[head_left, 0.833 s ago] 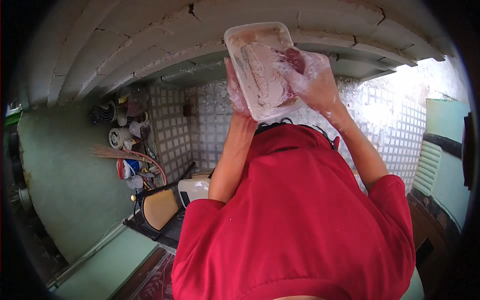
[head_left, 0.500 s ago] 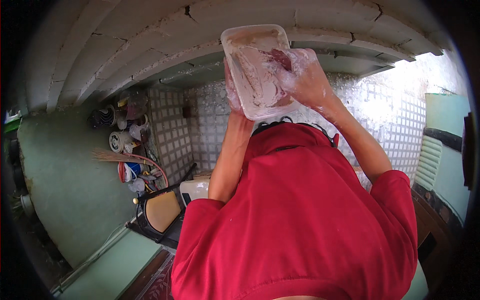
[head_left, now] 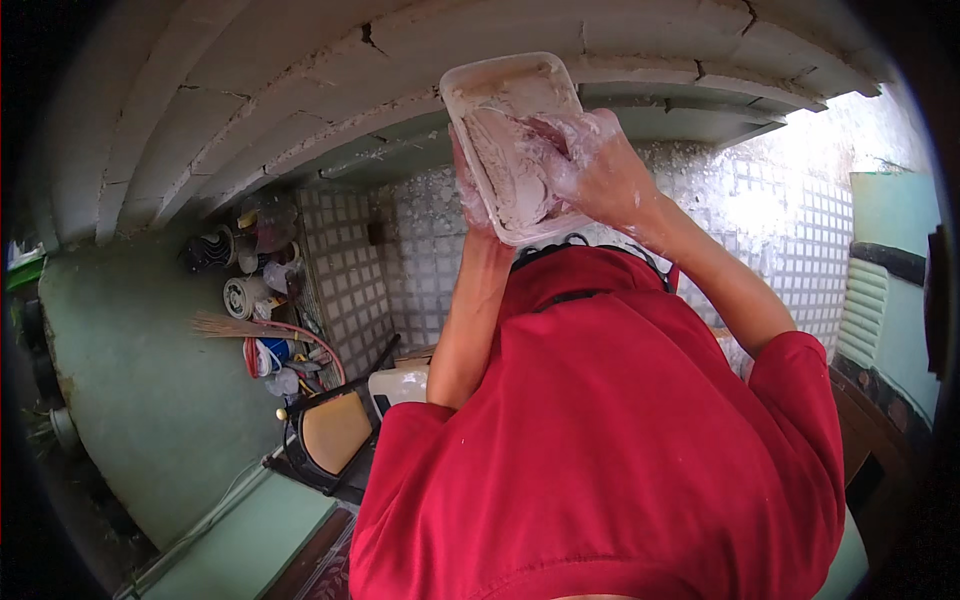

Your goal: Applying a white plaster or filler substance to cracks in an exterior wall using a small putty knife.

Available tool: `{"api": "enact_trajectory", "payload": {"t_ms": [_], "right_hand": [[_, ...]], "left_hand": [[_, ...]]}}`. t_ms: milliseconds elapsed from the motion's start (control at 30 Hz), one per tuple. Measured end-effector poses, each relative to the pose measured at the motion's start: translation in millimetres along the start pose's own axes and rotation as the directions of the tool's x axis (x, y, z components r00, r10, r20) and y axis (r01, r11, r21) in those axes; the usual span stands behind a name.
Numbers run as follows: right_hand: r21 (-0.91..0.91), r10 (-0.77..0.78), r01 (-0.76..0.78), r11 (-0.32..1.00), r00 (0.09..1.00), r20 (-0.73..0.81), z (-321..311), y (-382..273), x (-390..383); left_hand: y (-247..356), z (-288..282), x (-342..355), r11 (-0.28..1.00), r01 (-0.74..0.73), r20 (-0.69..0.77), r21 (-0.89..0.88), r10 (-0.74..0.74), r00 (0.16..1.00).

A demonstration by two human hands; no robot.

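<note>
A translucent white plastic tub point(head_left: 553, 66), rectangular with rounded corners, is tilted in front of me. Pale pinkish-grey paste point(head_left: 505, 155) is smeared thickly over its inside. My left hand point(head_left: 470, 190) grips the tub along its left side, most of its fingers hidden behind the wall. Over the tub's right side, my right hand point(head_left: 590, 160) reaches in with fingers curled down at the paste. White residue coats both hands. Whatever the right fingers close on is hidden by the hand.
A wall of pale blocks point(head_left: 420, 60) with rough joints rises just beyond the tub. On the left stand a chair point(head_left: 335, 432), a straw broom point(head_left: 235, 326) and several buckets and bags. The tiled floor point(head_left: 425, 265) has white splatter.
My right hand has moved slightly down and left within the tub, its fingers still at the paste. The tub stays almost in place; the view has shifted slightly.
</note>
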State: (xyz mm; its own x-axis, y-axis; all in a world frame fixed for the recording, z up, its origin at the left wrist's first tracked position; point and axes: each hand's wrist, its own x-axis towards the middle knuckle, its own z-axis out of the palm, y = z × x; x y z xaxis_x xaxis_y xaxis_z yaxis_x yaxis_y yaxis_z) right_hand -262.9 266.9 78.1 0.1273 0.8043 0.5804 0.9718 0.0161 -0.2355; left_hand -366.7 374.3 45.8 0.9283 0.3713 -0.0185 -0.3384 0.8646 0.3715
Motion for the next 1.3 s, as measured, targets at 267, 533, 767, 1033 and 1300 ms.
{"api": "enact_trajectory", "payload": {"t_ms": [267, 533, 767, 1033, 1300], "right_hand": [[0.583, 0.638, -0.695, 0.422, 0.684, 0.354, -18, -11, 17], [0.727, 0.638, -0.686, 0.031, 0.574, 0.514, -4, 5, 4], [0.810, 0.645, -0.571, -0.133, 0.570, 0.508, -10, 4, 2], [0.558, 0.672, -0.639, 0.530, 0.718, 0.183, -37, -14, 12], [0.383, 0.689, -0.681, 0.624, 0.711, 0.141, -18, -14, -7]], "left_hand": [[-4, -14, 0, 0.997, -0.031, -0.031, 0.068, 0.033, 0.999], [-9, 0, 4, 0.963, 0.034, 0.151, -0.266, 0.007, 0.989], [-25, 1, 1, 0.875, 0.130, -0.338, 0.467, 0.041, 0.940], [1, 7, 4, 0.972, 0.165, 0.080, -0.166, -0.153, 0.985], [-2, 3, 10, 0.978, -0.049, -0.108, 0.201, 0.072, 0.992]]}}
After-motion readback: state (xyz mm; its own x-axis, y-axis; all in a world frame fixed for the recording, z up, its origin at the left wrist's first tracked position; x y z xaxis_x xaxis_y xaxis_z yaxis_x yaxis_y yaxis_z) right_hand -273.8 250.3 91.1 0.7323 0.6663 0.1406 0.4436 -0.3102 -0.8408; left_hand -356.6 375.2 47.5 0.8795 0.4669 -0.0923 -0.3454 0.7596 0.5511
